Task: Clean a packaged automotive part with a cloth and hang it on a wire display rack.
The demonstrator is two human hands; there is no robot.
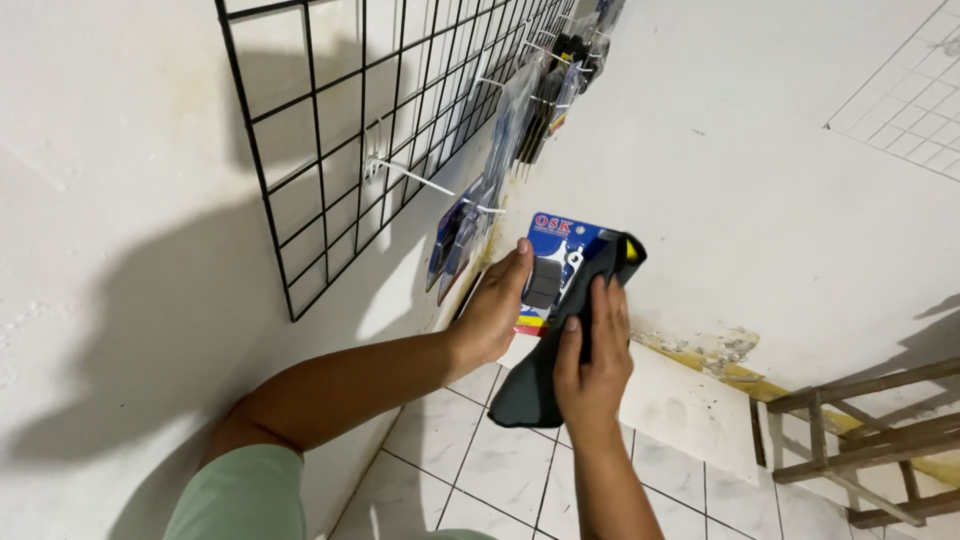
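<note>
1. Blister pack [556,268], blue card with dark pads under clear plastic, sits between both hands, in the air before the white wall [760,150].
2. Left hand [495,308] clasps its left edge.
3. Right hand [592,355] presses a dark cloth [535,385] against its right side.
4. Its long axis runs upward, tilted right.
5. Wire grid [400,110] with pegs hangs up-left; the left hand is nearer.
</note>
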